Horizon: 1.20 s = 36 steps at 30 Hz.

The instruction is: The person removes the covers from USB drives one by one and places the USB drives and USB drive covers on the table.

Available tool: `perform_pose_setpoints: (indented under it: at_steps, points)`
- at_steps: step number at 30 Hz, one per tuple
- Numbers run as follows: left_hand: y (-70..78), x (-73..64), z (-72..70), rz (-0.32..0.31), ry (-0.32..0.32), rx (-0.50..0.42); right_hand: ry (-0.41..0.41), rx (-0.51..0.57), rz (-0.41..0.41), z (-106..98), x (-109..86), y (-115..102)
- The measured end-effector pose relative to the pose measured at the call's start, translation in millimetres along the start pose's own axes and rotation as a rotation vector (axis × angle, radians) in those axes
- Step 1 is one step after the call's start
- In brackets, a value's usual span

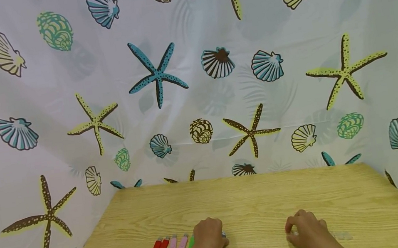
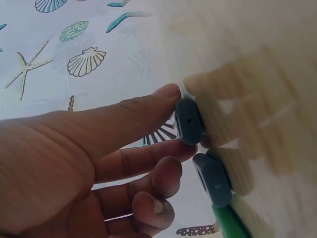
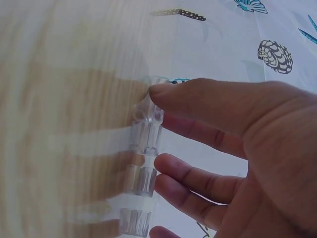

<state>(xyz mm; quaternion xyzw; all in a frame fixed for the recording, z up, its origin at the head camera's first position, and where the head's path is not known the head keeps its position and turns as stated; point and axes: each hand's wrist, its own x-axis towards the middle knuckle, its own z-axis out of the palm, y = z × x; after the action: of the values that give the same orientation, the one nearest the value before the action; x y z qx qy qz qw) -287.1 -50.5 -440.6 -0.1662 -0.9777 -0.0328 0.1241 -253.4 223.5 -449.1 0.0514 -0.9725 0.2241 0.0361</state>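
Note:
My left hand (image 1: 208,240) pinches a dark grey-blue USB flash drive (image 2: 189,121) between thumb and index finger, low over the table; its other fingers are bent and touch nothing visible. Beside it stands a second grey-blue drive (image 2: 214,179), then a green drive (image 2: 230,223). Further left lie two pink drives (image 1: 172,244) and two red drives (image 1: 156,247), their plugs pointing away. On the right, my right hand (image 1: 310,231) pinches a small clear plastic piece (image 3: 150,111) with thumb and index finger. Several similar clear pieces (image 3: 141,179) line up beside that hand's fingers.
A light wood-grain table (image 1: 254,200) spans the front. White cloth (image 1: 195,99) printed with shells and starfish hangs behind it and at both sides. The clear pieces show only faintly against the wood (image 1: 342,235) in the head view.

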Motion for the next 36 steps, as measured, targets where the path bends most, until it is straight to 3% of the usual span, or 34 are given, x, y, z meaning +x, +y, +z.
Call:
perform_pose_setpoints:
  at_steps: [10, 16, 19, 24, 28, 32, 36]
  points:
    - [-3.7, -0.3, -1.0, -0.016, -0.013, 0.018, -0.009, -0.006, 0.001, -1.5, 1.7, -1.6]
    - [-9.8, 3.3, -2.8, -0.002, 0.077, 0.042, -0.012, -0.010, 0.003, -2.0, 2.2, -1.8]
    - [-13.3, 4.1, -6.1, 0.019, 0.097, 0.021, -0.016, -0.012, 0.007, -2.2, 2.0, -1.6]
    - [-17.2, 5.2, -9.6, 0.024, 0.056, -0.027, -0.012, -0.015, 0.008, -2.0, 1.4, -1.3]
    - [-19.3, 7.1, -9.7, 0.023, 0.060, -0.098, -0.008, -0.017, 0.007, -2.5, 1.6, -2.2]
    - [-20.9, 8.6, -11.2, 0.065, 0.075, -0.197, -0.005, -0.002, 0.015, -3.3, 1.3, -2.9]
    - [-21.3, 10.9, -14.4, 0.127, 0.095, -0.215, 0.013, 0.001, 0.019, -3.9, 0.6, -2.9]
